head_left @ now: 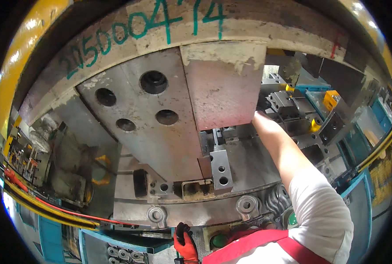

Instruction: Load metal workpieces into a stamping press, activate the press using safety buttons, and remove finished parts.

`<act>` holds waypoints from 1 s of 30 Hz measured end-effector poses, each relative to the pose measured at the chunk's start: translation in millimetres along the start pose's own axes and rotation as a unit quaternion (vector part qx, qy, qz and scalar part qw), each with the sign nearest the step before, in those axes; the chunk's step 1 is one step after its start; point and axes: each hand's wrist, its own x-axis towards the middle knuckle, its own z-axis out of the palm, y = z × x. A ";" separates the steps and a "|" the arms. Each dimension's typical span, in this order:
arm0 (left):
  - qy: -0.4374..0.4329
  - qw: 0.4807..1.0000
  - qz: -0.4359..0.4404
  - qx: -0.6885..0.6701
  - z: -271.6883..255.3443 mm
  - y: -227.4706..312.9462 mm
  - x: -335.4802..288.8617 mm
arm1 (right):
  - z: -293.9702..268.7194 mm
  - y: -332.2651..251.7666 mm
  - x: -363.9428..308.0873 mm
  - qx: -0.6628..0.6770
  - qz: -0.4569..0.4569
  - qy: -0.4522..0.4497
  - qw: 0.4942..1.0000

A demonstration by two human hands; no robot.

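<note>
Press head is spanning the top, pale paint flaking, green marks showing. Drilled steel block is hanging beneath it, smooth grey, four round recesses showing; plain block is sitting flush beside it, paint peeling along the upper edge. Press bed is lying below, flat and worn, carrying machined die blocks and yellow cylinders.

Right forearm is stretching past the plain block; right hand is mostly hiding there as a dark shape near the die blocks, so cannot tell whether its fingers are grasping anything.

Left hand, gloved red and black, is resting by the bed's near edge. Its fingers are sitting bent inward; cannot tell if they are pinching something.

Ring-ended part is lying on that near edge, just left of the left hand; a second ring part is lying further right, beside a pile of similar parts. All are looking like dull, rough grey metal: probably heavy for their size, rigid, not fragile, maybe slick if oily. Thick ring rim is seeming the best hold, thumb and fingers across it.

Green button is showing nearby, smooth and round.
</note>
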 end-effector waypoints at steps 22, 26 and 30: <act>-0.271 0.913 -0.204 0.227 -75.9 -132.1 -52.4 | 51.5 32.5 -560.6 0.436 0.163 0.289 0.837; -0.193 0.935 -0.237 0.180 -56.3 -134.1 -64.9 | 186.5 115.5 -641.4 0.492 0.385 0.295 0.723; -0.173 0.944 -0.206 0.192 -59.0 -152.7 -62.0 | 254.3 140.1 -653.3 0.456 0.450 0.123 0.758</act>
